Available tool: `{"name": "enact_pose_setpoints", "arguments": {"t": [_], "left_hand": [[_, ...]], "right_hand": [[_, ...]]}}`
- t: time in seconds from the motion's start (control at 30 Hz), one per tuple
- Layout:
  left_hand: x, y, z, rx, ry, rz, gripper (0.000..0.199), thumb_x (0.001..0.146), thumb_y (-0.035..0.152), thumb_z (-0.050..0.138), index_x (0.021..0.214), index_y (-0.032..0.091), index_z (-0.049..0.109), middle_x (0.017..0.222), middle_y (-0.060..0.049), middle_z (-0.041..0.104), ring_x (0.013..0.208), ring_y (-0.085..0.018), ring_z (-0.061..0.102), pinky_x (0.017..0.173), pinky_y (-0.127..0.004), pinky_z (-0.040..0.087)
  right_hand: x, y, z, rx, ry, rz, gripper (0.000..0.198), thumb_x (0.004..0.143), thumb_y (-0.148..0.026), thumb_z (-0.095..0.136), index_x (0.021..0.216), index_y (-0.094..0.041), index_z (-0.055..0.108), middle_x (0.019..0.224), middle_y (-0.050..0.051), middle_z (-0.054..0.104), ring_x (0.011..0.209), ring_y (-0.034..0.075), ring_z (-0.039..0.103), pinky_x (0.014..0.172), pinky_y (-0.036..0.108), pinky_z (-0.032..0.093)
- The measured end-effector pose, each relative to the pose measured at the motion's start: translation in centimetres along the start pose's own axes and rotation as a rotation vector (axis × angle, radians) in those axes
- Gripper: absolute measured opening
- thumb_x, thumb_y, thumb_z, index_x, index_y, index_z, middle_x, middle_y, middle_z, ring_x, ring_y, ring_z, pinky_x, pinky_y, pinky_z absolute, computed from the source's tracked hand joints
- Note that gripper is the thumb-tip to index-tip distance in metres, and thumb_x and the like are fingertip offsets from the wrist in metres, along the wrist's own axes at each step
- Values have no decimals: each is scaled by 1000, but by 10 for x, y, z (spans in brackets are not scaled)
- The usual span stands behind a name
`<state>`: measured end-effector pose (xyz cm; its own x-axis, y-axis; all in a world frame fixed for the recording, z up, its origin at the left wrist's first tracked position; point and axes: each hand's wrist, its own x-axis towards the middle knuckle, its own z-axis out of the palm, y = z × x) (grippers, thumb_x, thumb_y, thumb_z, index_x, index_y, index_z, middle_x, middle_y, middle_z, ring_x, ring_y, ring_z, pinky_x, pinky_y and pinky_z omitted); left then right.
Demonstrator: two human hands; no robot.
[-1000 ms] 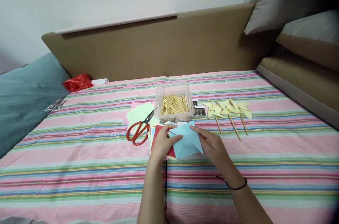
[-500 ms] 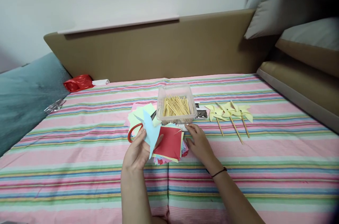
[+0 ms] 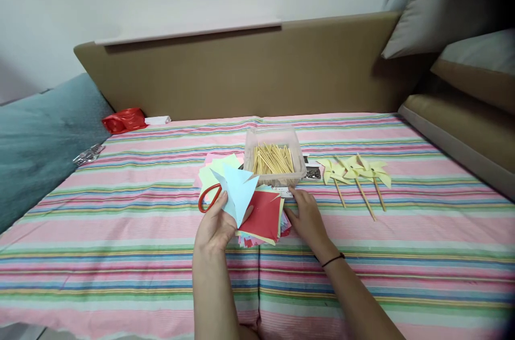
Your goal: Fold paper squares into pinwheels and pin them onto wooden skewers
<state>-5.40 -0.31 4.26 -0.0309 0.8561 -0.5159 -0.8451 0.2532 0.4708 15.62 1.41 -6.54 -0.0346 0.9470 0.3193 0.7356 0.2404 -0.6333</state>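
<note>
My left hand (image 3: 216,227) grips a light blue square of paper (image 3: 238,192) with slits cut in from its corners; the sheet is partly curled. A stack of coloured paper squares lies just right of it, topped by a red square (image 3: 261,214) that is also slit. My right hand (image 3: 309,219) rests by the stack's right edge, thumb and fingers apart, its fingertips at the end of a small white strip or box (image 3: 284,192). Red-handled scissors (image 3: 209,198) lie partly hidden behind the blue sheet, over pale green and pink papers (image 3: 225,162).
A clear plastic tub (image 3: 301,160) of wooden sticks stands behind the stack. Beside it lies a small pack of dark pins (image 3: 313,172). Three yellow paper pinwheels (image 3: 354,171) lie to the right. A red plastic bag (image 3: 124,120) sits at the back left, on the striped cloth (image 3: 132,195).
My left hand has turned the blue paper so its face shows more broadly. The fingers of my right hand have drawn in slightly beside the stack. The whole view has shifted a little.
</note>
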Motion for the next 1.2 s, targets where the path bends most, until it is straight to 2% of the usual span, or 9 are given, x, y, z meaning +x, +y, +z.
{"name": "enact_pose_setpoints", "arguments": {"t": [0.23,0.43,0.73,0.97,1.2], "left_hand": [[1,-3,5,13,47,15,17,88,7,49,90,13,65,81,-6,74,84,-21,70,95,-48,48],[2,-4,5,6,54,25,17,87,7,49,90,12,65,80,-7,74,89,-23,69,95,-49,49],[2,-7,10,7,82,66,17,86,4,50,90,11,65,81,-8,74,89,-21,70,93,-40,52],[2,-8,12,-5,97,58,20,85,3,51,98,11,64,80,-8,74,91,-22,70,92,-40,53],[4,-8,10,19,89,72,18,85,2,49,94,10,63,81,-9,75,84,-18,71,95,-38,50]], "right_hand": [[3,0,4,93,63,44,40,74,-17,55,114,-15,52,114,14,52,110,29,46,96,46,39],[4,3,6,183,99,155,43,72,-26,59,113,-13,53,103,13,60,95,28,54,84,45,46],[7,3,2,332,92,244,35,71,-30,59,104,-18,61,102,9,65,87,24,59,76,38,48],[6,5,-1,372,75,287,29,71,-29,60,97,-18,63,95,8,70,85,23,62,74,36,49],[7,7,2,326,65,207,46,70,-22,60,115,-17,61,95,8,67,84,23,60,76,37,50]]}}
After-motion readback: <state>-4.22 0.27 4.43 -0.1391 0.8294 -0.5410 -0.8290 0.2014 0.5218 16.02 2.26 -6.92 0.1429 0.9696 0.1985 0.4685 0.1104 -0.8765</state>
